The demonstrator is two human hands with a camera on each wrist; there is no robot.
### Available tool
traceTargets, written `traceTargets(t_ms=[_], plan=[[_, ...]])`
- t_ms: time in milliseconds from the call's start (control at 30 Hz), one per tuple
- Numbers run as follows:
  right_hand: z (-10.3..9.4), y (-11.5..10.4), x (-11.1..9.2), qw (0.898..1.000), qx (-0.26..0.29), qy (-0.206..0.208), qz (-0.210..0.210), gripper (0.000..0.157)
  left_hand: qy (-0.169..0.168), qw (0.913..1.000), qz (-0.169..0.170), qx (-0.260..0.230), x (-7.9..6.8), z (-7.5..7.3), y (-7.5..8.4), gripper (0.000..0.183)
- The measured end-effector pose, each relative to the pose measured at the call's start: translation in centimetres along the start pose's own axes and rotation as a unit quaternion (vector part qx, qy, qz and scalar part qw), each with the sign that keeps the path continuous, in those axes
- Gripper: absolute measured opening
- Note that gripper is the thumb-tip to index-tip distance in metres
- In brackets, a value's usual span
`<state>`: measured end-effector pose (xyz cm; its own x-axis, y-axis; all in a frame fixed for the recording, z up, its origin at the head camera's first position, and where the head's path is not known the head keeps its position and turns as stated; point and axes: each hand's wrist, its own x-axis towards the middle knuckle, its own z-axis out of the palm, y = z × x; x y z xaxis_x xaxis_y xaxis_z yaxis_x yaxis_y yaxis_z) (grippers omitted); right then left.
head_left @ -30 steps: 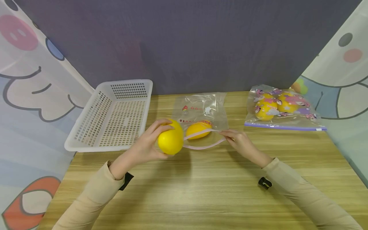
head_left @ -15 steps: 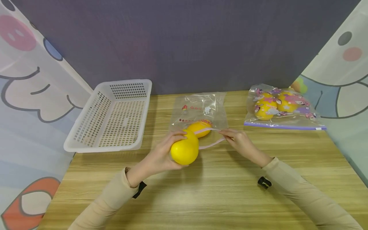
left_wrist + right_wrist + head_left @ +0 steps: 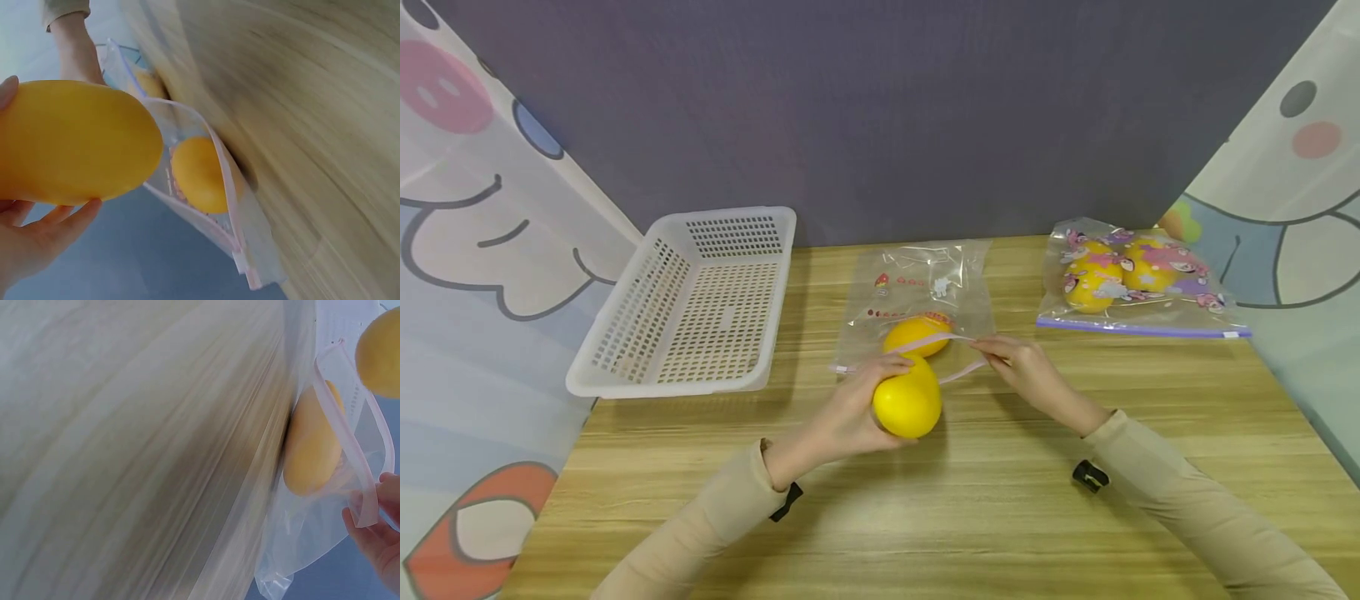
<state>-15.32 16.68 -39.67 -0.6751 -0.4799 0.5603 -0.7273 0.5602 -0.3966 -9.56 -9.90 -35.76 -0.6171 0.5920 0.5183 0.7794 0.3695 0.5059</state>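
Note:
My left hand [image 3: 848, 417] grips a smooth yellow mango [image 3: 908, 404], fingers on top and thumb below, in front of the mouth of a clear zip bag [image 3: 917, 279]. Inside that bag lies another mango [image 3: 199, 172], seen through the opening in the left wrist view. With thumb and fingers, my right hand [image 3: 1026, 375] pinches the right end of the bag's pink zip edge [image 3: 340, 425]. The mouth gapes between its two pink strips. In the head view, the held mango covers part of the front strip.
A white perforated basket [image 3: 786, 292] stands at the left on the wooden table [image 3: 970, 517]. At the back right lies a second zip bag [image 3: 1187, 317] with a purple slider edge and yellow fruits inside. A grey panel [image 3: 880, 125] rises behind.
My left hand has carried the mango rightward and a little nearer to me, to the front of the bag's mouth. The right hand stays on the bag's edge.

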Motion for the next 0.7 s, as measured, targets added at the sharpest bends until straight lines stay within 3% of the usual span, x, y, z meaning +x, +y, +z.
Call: traceTargets(t_ms=[133, 367, 700], plan=[[0.0, -0.1, 0.0, 1.0, 0.004, -0.002, 0.001, 0.027, -0.006, 0.9996, -0.024, 0.011, 0.4, 0.7, 0.0, 0.08], [-0.1, 0.0, 0.0, 1.0, 0.008, -0.009, 0.0, 0.026, -0.047, 0.9958, -0.066, 0.043, 0.8, 1.9, 0.0, 0.08], [0.0, 0.1, 0.0, 1.0, 0.009, -0.003, -0.011, 0.027, -0.044, 0.9942, -0.074, 0.065, 1.5, 2.7, -1.0, 0.076]])
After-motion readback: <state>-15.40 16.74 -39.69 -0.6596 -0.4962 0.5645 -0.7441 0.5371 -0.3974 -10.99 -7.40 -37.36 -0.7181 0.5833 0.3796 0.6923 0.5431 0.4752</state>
